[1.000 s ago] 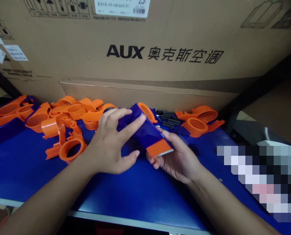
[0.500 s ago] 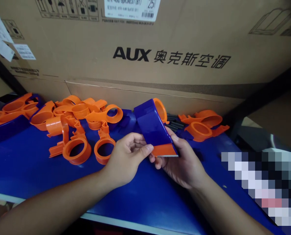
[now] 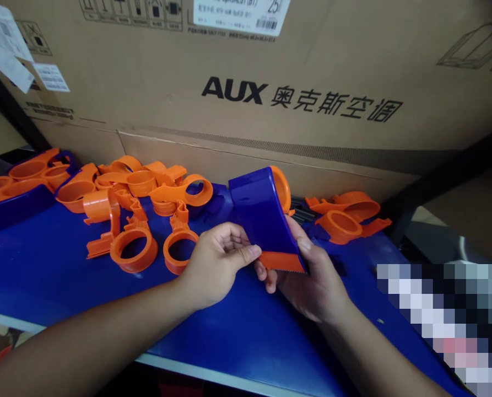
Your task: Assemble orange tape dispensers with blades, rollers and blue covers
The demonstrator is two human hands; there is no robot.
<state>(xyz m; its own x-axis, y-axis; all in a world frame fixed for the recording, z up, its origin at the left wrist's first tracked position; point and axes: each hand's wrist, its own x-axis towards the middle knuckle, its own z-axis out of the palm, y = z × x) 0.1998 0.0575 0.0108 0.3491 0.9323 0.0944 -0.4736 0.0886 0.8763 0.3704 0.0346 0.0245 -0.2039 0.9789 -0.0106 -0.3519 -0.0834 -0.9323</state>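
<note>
A blue and orange tape dispenser [image 3: 260,212] is held up in front of me, its orange ring [image 3: 282,188] at the upper right. Along its lower end runs an orange strip with a serrated edge [image 3: 285,263]. My right hand [image 3: 312,270] grips it from the right and below, thumb along the side and fingertips showing underneath. At its lower left corner, my left hand [image 3: 216,262] is closed, with the thumb tip against the dispenser; the curled fingers are partly hidden behind it.
Several orange ring parts [image 3: 134,251] lie on the blue table [image 3: 105,309] to the left. Blue and orange assembled pieces [image 3: 18,204] sit at far left. More orange parts [image 3: 340,226] and dark rods [image 3: 303,209] are at right. A large cardboard box [image 3: 167,99] stands behind.
The dispenser has tilted slightly in my hands, so more of its broad blue side faces me. Both hands keep their hold. The whole view has shifted a little.
</note>
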